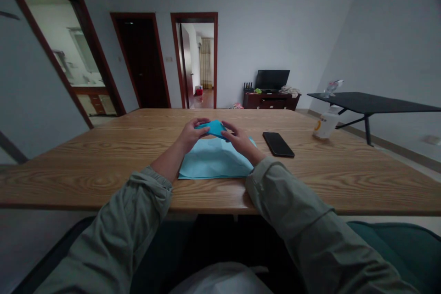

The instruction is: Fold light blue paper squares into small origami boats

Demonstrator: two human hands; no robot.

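Note:
A small piece of folded bright blue paper is held up between both hands, its top rising to a blunt point. My left hand pinches its left corner between thumb and fingers. On the opposite side, my right hand grips the right corner in the same way. Beneath them, a larger light blue sheet lies flat on the wooden table, with faint creases and what looks like more than one layer at its front edge. My right forearm covers part of its right side.
A black phone lies right of the sheet on the wooden table. Farther right stands a white bottle. Beyond the table are a black table and a low cabinet with a monitor.

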